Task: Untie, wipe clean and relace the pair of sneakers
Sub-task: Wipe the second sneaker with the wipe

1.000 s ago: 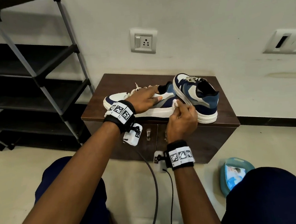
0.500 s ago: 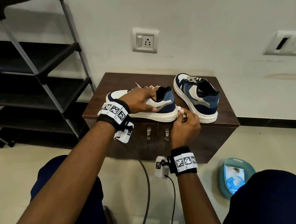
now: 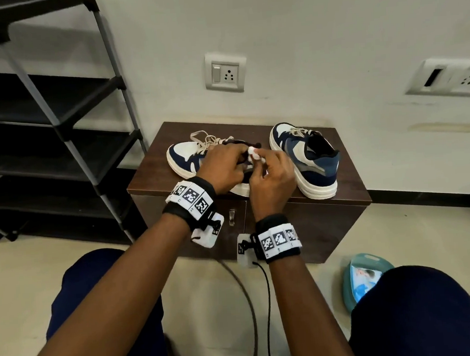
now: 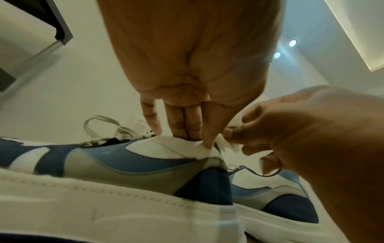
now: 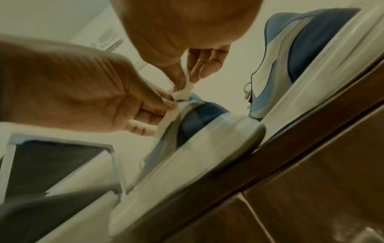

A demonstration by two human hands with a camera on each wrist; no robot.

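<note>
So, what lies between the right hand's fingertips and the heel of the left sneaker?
A small white wipe, pinched by the right hand, sits against the left sneaker's heel collar; the right wrist view shows it best.

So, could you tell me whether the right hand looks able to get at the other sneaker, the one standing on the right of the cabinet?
Probably yes. That sneaker stands just beside the right hand with nothing between them, but the hand's grip pinches a white wipe.

I see a dark wood-grain counter (image 3: pixel 338 198) with a low sheen. The sneakers (image 3: pixel 307 159) look like smooth matt leather on rubbery white soles, with flat cloth laces (image 3: pixel 209 139). The wipe (image 3: pixel 253 152) looks like soft crumpled paper.
</note>
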